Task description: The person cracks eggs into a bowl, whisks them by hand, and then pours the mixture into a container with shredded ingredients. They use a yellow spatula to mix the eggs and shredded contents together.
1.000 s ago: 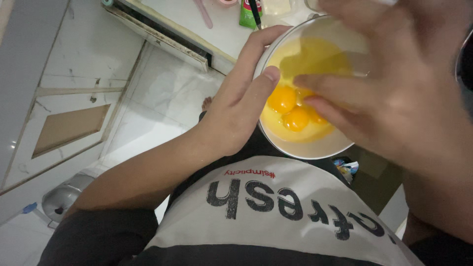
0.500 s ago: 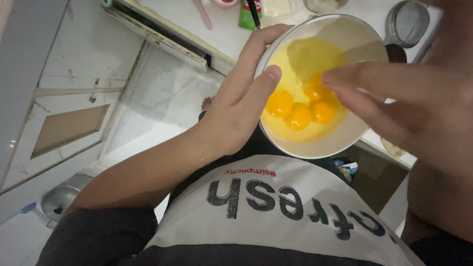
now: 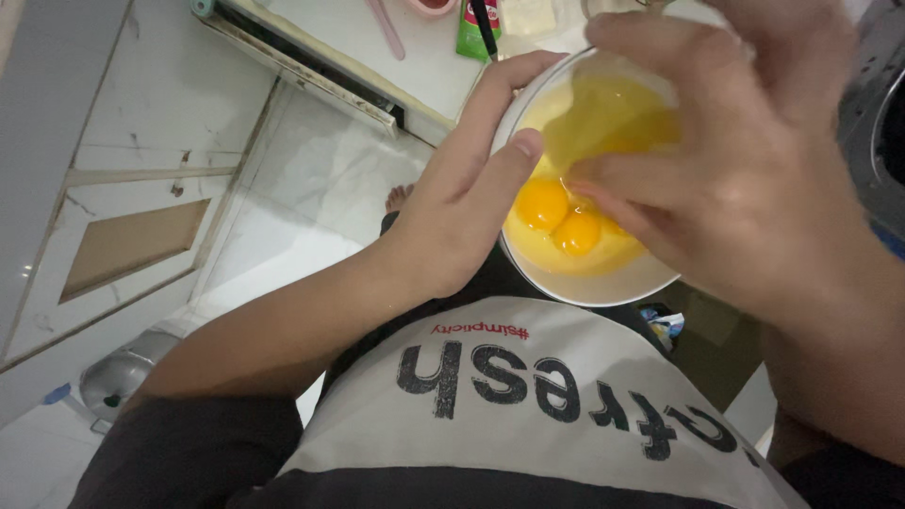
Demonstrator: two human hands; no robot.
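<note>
Tilted white bowl (image 3: 603, 287) holds raw egg yolks (image 3: 562, 219) in clear whites.

I've only got the one head cam here, looking steeply down the wearer's chest at the white bowl (image 3: 603, 283) from really close, so both hands crowd the right of the shot with the tiled floor (image 3: 311, 188) far below on the left.
</note>
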